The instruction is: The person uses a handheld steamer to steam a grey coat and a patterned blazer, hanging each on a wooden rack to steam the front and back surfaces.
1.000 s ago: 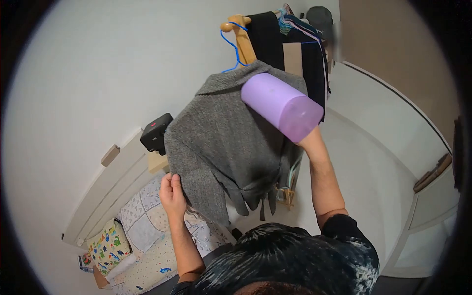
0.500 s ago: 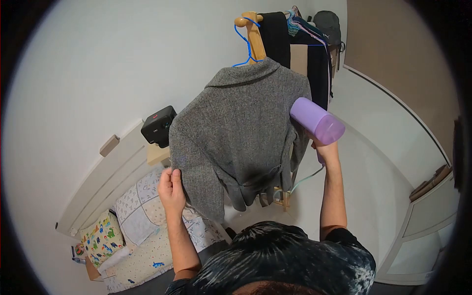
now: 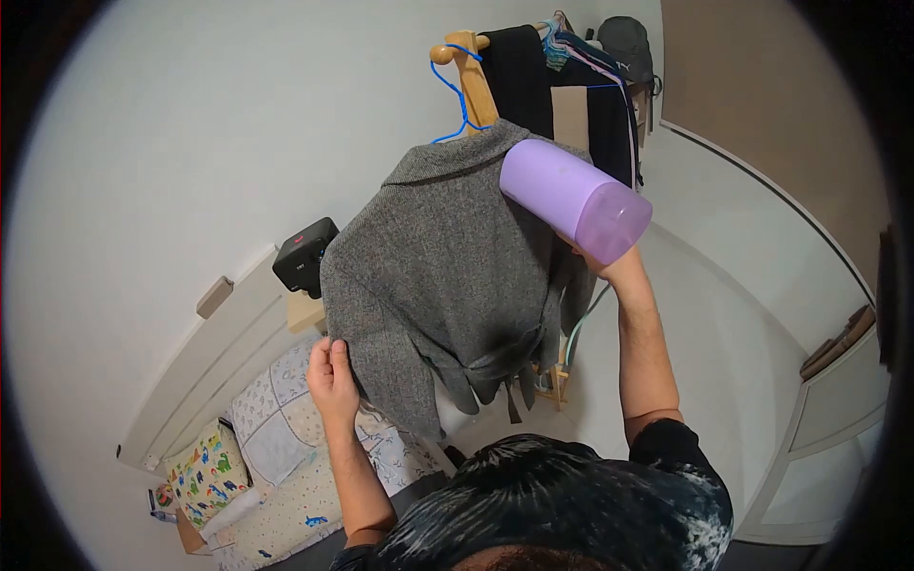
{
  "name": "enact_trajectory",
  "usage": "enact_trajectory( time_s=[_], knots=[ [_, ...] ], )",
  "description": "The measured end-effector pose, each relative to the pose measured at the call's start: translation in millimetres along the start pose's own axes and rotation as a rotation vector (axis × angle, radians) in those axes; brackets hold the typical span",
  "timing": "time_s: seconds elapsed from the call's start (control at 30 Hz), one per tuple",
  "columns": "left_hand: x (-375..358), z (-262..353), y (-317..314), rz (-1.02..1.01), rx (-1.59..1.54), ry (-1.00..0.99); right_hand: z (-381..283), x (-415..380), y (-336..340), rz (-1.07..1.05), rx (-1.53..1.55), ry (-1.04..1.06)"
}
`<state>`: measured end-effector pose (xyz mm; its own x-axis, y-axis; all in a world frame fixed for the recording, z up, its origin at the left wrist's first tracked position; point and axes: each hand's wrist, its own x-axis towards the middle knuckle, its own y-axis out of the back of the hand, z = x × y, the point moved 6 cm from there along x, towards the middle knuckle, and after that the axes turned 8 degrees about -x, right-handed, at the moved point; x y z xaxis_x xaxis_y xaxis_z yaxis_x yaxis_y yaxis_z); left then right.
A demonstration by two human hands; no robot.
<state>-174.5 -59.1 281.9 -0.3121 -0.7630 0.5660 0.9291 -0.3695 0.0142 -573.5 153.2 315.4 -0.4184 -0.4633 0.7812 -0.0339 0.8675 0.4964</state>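
A grey tweed jacket hangs with its back toward me from a blue wire hanger on a wooden rack. My left hand pinches the edge of the left sleeve near its lower part. In my right hand is a purple handheld garment steamer with a translucent tank at its near end. Its far end overlaps the jacket's upper right back in this view. The fingers round its handle are mostly hidden behind the body, and a pale green cord hangs below.
The wooden rack also bears dark clothes and several hangers, with a grey cap behind. A black box-shaped device stands by the headboard. The bed with patterned bedding lies at lower left; a white cabinet is at right.
My right hand has brought the steamer left and up over the jacket's upper back, and it looks larger. My left hand keeps its hold on the sleeve. The view has shifted slightly.
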Motion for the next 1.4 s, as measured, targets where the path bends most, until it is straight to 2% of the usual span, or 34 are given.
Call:
enact_trajectory(
  time_s=[0.07,0.13,0.17,0.23,0.27,0.33,0.37,0.43,0.57,0.63,0.67,0.73,0.77,0.93,1.0,1.03,1.1,1.2,1.33,1.37,1.4],
  knots=[
    [-1,3,0,-0.003,0.014,-0.007,-1,-7,-3,-0.003,-0.067,0.050],
    [0,1,1,-0.003,0.027,-0.015,14,-19,-11,-0.020,0.112,-0.098],
    [-1,-1,2,-0.004,0.025,-0.019,15,-25,-11,-0.026,0.114,-0.094],
    [0,-4,6,-0.001,0.022,-0.020,14,-36,-4,-0.225,0.167,-0.524],
    [0,-4,6,-0.010,0.032,-0.015,21,-44,-10,-0.229,0.166,-0.523],
    [1,-4,6,-0.020,0.039,-0.006,34,-55,-7,-0.020,0.135,-0.354],
    [1,-2,5,-0.016,0.030,-0.004,37,-60,-4,-0.021,0.132,-0.354],
    [1,-3,5,-0.015,0.018,-0.001,47,-77,-4,-0.177,0.217,-0.722],
    [1,-4,5,-0.024,0.014,-0.009,56,-95,-11,-0.197,0.227,-0.801],
    [0,-3,3,-0.030,0.007,-0.003,52,-96,-17,-0.048,0.144,-0.456],
    [0,-3,2,-0.038,-0.014,0.002,53,-101,-20,-0.046,0.143,-0.459],
    [-1,1,0,-0.045,-0.034,0.003,26,-97,-24,-0.016,-0.025,-0.127],
    [-1,3,-2,-0.053,-0.042,0.011,12,-98,-23,0.085,-0.034,-0.005],
    [0,10,-1,-0.042,0.017,-0.007,-23,-99,-38,0.005,0.057,-0.031],
    [-1,7,0,-0.046,-0.009,0.009,-31,-87,-37,-0.120,0.218,-0.160],
    [-1,5,1,-0.042,-0.004,0.011,-28,-85,-42,-0.124,0.224,-0.160],
    [-1,4,3,-0.063,0.031,0.003,-28,-79,-39,0.081,0.005,0.049],
    [0,6,3,-0.060,0.065,-0.041,-49,-54,-25,0.085,0.191,-0.035],
    [0,4,4,-0.069,0.050,-0.015,-64,-49,-30,0.148,0.013,0.154],
    [-1,8,3,-0.072,0.058,-0.017,-70,-49,-28,0.147,0.015,0.155],
    [-1,10,2,-0.072,0.066,-0.020,-81,-45,-25,0.065,0.147,0.097]
  ],
)
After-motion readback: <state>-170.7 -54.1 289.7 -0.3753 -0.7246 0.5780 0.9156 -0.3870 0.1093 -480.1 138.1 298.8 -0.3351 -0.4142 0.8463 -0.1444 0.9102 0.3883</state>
